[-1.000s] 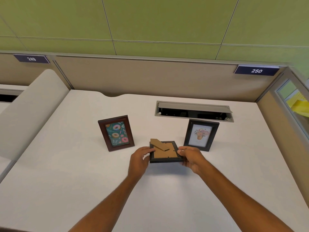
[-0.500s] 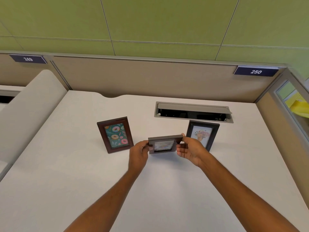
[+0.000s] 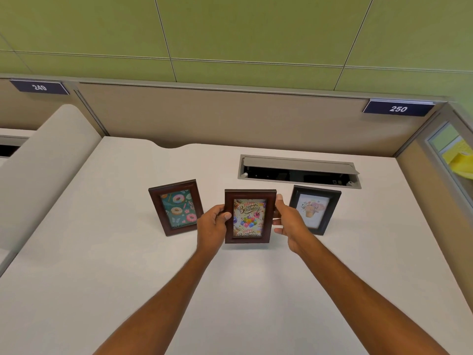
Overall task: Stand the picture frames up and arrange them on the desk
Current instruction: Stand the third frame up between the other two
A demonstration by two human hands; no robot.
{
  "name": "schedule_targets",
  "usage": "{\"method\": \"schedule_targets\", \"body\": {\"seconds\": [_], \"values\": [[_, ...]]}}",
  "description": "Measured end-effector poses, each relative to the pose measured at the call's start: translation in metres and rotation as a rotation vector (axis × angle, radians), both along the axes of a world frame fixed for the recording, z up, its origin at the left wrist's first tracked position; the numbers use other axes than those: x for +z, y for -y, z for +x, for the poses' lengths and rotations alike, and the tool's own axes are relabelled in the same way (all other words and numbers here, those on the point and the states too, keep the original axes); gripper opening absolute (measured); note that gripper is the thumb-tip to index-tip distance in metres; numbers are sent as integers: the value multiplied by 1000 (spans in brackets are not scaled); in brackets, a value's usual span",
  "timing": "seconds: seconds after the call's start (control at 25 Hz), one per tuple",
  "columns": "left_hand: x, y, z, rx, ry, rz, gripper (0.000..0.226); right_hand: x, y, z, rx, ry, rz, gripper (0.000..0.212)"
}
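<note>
Two bare forearms, no sleeves, left hand (image 3: pixel 213 224), right hand (image 3: pixel 289 221), short nails

Three picture frames: donut frame (image 3: pixel 176 207), birthday frame (image 3: pixel 249 217), flower frame (image 3: pixel 314 209). Two hands.

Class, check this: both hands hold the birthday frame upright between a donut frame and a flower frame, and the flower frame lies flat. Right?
Not quite. In the head view the flower frame stands upright, not flat; the rest holds.

Brown birthday frame (image 3: pixel 250 216) upright at centre, brown donut frame (image 3: pixel 176 207) standing centre-left, black flower frame (image 3: pixel 315 209) standing centre-right
</note>
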State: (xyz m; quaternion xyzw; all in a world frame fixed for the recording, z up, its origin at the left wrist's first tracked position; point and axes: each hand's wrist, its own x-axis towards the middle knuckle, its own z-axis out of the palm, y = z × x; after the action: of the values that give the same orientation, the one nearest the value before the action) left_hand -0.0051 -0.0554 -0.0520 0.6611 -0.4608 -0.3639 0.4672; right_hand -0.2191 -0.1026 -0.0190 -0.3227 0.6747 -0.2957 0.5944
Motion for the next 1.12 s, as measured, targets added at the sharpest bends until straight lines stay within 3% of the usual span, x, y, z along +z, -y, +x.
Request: {"method": "schedule_targets", "body": {"seconds": [0.44,1.12], "values": [[-15,20,7,-11,-103,100,27,-16,16,17,39,119,57,80],[-25,46,10,-50,-127,160,26,-42,40,22,-50,243,53,70]]}}
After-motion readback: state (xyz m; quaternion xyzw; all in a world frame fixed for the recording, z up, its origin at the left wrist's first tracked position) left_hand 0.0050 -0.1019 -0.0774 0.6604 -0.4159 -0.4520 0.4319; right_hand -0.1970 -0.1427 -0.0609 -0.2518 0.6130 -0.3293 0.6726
